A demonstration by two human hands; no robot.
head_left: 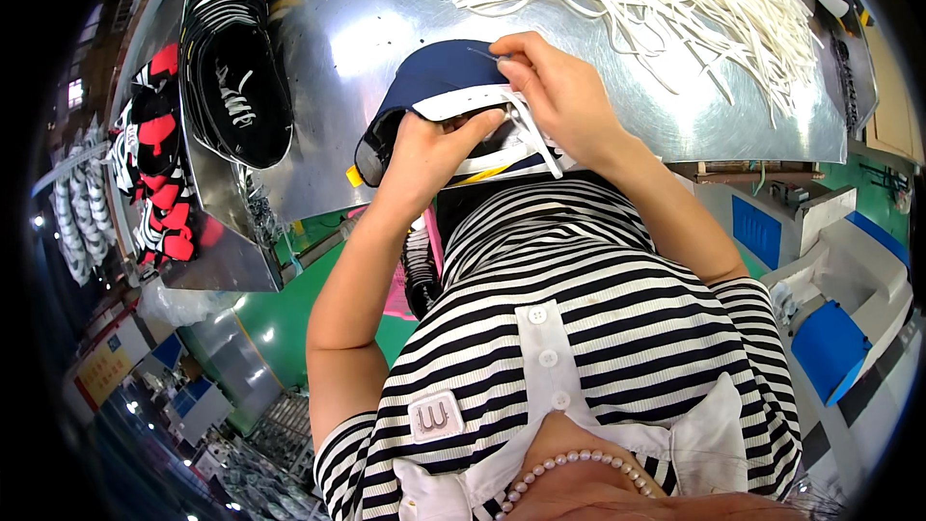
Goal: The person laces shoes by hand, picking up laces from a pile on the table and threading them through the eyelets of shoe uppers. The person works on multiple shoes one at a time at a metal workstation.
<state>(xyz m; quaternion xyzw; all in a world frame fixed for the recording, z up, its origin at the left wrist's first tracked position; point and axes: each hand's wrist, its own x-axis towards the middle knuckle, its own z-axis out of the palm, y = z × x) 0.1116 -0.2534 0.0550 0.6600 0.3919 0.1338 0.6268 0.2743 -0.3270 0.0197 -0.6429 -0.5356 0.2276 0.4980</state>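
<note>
A navy shoe upper [439, 66] with a white edge and dark lining sits at the table's near edge, in front of my body. My left hand [436, 147] grips it from inside the opening, the thumb stretched along the white eyelet edge. At the upper's right side my right hand [559, 96] is closed in a pinch, with a thin grey tip showing at its fingertips. A white shoelace [533, 137] runs from under those fingers, its loose end hanging over the upper. What lies inside the upper is partly hidden by my hands.
A heap of white shoelaces [666, 5] spreads over the far right of the metal table [333, 87]. Stacked black shoe uppers [231, 87] stand at the left. Red, black and white pieces [159, 154] lie beyond them. A blue and white machine [831, 328] stands at right.
</note>
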